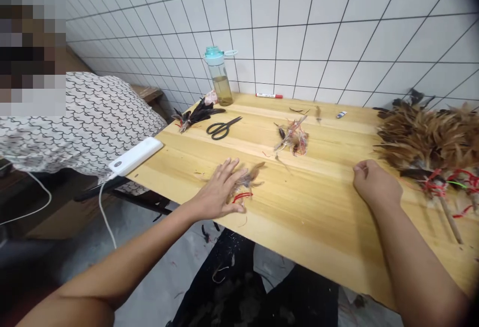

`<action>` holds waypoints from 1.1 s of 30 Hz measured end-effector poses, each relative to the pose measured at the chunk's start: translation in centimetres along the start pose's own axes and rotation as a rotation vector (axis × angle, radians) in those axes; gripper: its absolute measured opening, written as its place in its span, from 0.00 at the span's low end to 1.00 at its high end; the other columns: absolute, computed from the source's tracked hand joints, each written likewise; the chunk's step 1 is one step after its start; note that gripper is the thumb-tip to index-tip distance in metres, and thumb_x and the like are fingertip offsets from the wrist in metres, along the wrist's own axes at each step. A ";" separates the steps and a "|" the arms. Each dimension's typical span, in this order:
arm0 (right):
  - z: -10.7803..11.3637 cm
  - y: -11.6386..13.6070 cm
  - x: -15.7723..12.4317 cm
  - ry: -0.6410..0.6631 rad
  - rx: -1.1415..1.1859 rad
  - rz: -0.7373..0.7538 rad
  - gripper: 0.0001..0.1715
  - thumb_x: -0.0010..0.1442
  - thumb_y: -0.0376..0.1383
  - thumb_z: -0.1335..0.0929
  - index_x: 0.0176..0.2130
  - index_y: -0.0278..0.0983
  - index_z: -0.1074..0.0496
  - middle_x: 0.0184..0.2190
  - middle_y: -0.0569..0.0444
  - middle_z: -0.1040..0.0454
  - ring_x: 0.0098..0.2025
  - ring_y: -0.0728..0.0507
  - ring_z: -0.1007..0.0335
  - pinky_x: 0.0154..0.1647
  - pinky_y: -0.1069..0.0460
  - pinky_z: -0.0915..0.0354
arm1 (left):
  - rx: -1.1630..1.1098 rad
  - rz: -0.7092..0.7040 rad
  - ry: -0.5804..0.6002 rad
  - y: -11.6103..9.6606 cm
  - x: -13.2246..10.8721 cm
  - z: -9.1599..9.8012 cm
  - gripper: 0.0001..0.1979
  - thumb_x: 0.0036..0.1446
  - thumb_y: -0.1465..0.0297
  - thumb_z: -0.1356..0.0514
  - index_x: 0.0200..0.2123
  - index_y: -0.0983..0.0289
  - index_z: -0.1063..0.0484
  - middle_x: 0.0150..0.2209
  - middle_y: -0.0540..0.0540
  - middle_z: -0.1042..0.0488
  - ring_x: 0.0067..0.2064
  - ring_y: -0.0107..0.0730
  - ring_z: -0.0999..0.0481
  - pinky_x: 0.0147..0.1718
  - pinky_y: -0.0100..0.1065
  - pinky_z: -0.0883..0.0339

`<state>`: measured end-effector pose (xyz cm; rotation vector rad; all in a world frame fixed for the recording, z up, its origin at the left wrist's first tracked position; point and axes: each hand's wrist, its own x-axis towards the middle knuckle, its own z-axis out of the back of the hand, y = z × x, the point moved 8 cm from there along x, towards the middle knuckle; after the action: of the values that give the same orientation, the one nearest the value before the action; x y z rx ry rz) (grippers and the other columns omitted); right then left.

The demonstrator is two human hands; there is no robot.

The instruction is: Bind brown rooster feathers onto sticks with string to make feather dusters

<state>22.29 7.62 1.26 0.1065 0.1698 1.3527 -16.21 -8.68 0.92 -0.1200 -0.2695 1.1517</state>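
I count one wispy brown-grey feather tuft (pixel 251 179) with a thin red strand (pixel 242 196), partly under the left hand (pixel 219 191), its fingers spread apart, on the smooth yellow wooden table (pixel 318 197). The right hand (pixel 377 185) curls into a loose fist. One pair of black metal scissors (pixel 218 131) lies beyond.

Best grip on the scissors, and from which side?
Probably the black handle loops, from the near side, with the left hand, the closer one. The scissors lie flat, loops toward the near left, blades pointing away to the right, so this keeps fingers off the blades. Black feathers lie just beyond the loops.
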 end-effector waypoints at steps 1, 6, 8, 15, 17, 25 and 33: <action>0.0 0.0 0.0 0.000 -0.004 0.000 0.20 0.65 0.46 0.45 0.45 0.41 0.33 0.43 0.46 0.24 0.43 0.38 0.30 0.34 0.48 0.47 | 0.011 0.003 0.003 0.1 1.3 -0.3 0.51 0.52 0.41 0.43 0.71 0.57 0.59 0.72 0.64 0.63 0.73 0.57 0.67 0.67 0.60 0.61; -0.1 -0.2 0.2 -0.020 -0.011 -0.010 0.20 0.65 0.47 0.45 0.45 0.42 0.32 0.43 0.45 0.24 0.43 0.38 0.30 0.34 0.48 0.47 | 0.062 0.086 -0.028 1.7 10.4 -0.3 0.39 0.61 0.49 0.46 0.69 0.59 0.52 0.72 0.61 0.57 0.73 0.54 0.63 0.67 0.60 0.63; -0.1 -0.4 0.2 -0.029 0.007 -0.009 0.19 0.65 0.47 0.45 0.45 0.42 0.32 0.43 0.46 0.24 0.43 0.38 0.30 0.34 0.48 0.47 | 0.089 0.133 -0.144 2.5 13.5 1.3 0.36 0.62 0.53 0.45 0.69 0.61 0.49 0.72 0.63 0.56 0.73 0.53 0.63 0.68 0.59 0.67; -0.1 -0.5 -0.1 0.011 0.051 0.021 0.19 0.65 0.47 0.44 0.45 0.41 0.32 0.44 0.44 0.24 0.42 0.39 0.31 0.34 0.49 0.47 | 0.011 0.146 -0.340 4.4 9.1 7.8 0.34 0.63 0.52 0.49 0.67 0.63 0.47 0.71 0.64 0.54 0.72 0.45 0.56 0.68 0.50 0.57; -0.1 -0.3 -0.2 0.014 0.043 0.021 0.20 0.65 0.46 0.44 0.46 0.42 0.31 0.44 0.44 0.24 0.41 0.39 0.31 0.34 0.48 0.47 | 0.045 0.233 -0.289 6.5 4.2 7.7 0.37 0.62 0.50 0.50 0.68 0.63 0.48 0.71 0.65 0.55 0.72 0.48 0.57 0.67 0.54 0.57; -0.2 0.4 -0.1 0.054 -0.026 -0.006 0.22 0.66 0.45 0.47 0.48 0.41 0.32 0.47 0.40 0.26 0.46 0.35 0.30 0.36 0.46 0.44 | 0.139 0.724 -0.142 11.8 -8.2 1.4 0.42 0.63 0.47 0.59 0.67 0.75 0.48 0.68 0.77 0.50 0.71 0.61 0.56 0.66 0.60 0.57; -0.7 0.6 0.3 0.021 -0.031 -0.015 0.22 0.66 0.44 0.47 0.48 0.41 0.32 0.48 0.37 0.26 0.48 0.34 0.30 0.35 0.45 0.44 | 0.012 0.601 -0.029 4.9 2.6 -0.3 0.44 0.63 0.45 0.58 0.69 0.75 0.55 0.70 0.75 0.57 0.72 0.58 0.61 0.68 0.56 0.61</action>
<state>21.67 8.05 0.68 0.0652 0.1666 1.3416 -19.49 -4.33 -0.15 -0.1802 -0.2592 1.7520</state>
